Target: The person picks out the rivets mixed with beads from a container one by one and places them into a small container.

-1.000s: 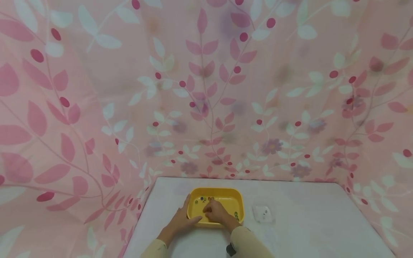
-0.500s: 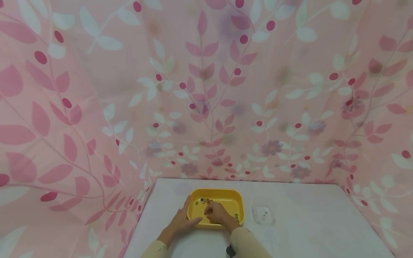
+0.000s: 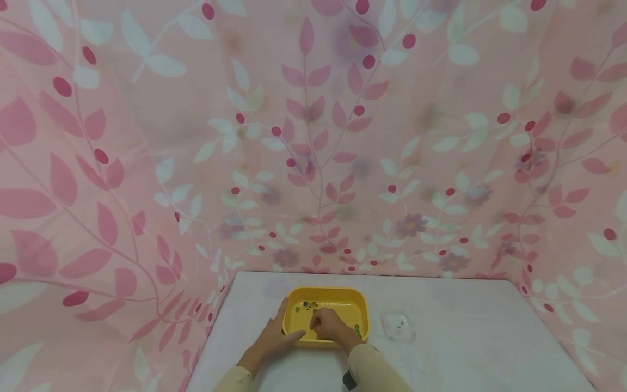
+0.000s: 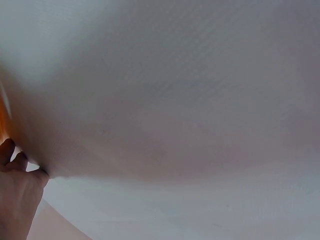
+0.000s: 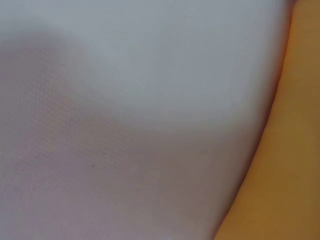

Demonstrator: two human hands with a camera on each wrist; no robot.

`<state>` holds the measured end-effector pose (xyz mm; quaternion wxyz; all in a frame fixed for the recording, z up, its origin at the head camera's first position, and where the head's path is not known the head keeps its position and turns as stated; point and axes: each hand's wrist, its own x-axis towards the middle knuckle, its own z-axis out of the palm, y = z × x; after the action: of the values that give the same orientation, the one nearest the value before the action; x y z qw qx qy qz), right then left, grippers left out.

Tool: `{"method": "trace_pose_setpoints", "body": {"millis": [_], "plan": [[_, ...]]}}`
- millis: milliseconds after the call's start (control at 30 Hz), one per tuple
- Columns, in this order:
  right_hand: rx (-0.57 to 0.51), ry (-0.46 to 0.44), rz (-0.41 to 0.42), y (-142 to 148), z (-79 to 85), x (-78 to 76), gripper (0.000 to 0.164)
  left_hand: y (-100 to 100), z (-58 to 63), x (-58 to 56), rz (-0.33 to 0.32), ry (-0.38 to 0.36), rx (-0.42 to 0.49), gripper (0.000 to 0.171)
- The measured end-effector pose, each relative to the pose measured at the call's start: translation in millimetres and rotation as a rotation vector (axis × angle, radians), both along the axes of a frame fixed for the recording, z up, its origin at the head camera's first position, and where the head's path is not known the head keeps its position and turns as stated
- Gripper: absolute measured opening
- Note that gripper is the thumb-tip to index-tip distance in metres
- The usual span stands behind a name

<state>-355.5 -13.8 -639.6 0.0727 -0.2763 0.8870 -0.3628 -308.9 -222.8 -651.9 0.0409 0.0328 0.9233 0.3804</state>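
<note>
A yellow rectangular tray (image 3: 350,294) stands on the white table in the head view. My left hand (image 3: 272,333) rests against its left front corner, fingers along the left wall and thumb stretched over the front rim. The left hand (image 4: 19,192) also appears at the left edge of the left wrist view. Inside the tray, my right hand (image 3: 329,324) is curled close to small glassy marbles (image 3: 306,304). Its fingertips are too small and covered to show whether they pinch one. Several green marbles (image 3: 357,329) lie at the tray's right side, partly behind the right wrist.
A small clear plastic container (image 3: 398,325) with a few tiny dark pieces stands to the right of the tray. The white table (image 3: 465,326) ends at a pink leaf-patterned curtain (image 3: 313,163) behind and at both sides.
The right hand's fingers have drawn in slightly from the marbles at the tray's back left and are more curled. The left hand and the tray keep their places.
</note>
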Motion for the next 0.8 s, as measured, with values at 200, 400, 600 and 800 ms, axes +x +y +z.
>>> {"method": "trace_pose_setpoints", "body": {"millis": [200, 400, 600, 800], "plan": [[0.0, -0.006, 0.003, -0.1, -0.2, -1.4, 0.015, -0.2, -0.4, 0.2, 0.006, 0.005, 0.004, 0.11], [0.013, -0.006, 0.01, 0.2, 0.2, -2.0, 0.015, -1.2, -2.2, 0.3, -0.001, 0.028, -0.007, 0.111], [0.053, -0.021, 0.029, 0.5, 3.8, -1.8, 0.01, -0.9, 0.7, 0.3, 0.002, 0.008, 0.022, 0.109], [0.087, 0.034, 0.052, 4.2, 6.7, -1.8, 0.008, -0.1, -1.8, -0.4, 0.002, 0.01, 0.003, 0.11]]}}
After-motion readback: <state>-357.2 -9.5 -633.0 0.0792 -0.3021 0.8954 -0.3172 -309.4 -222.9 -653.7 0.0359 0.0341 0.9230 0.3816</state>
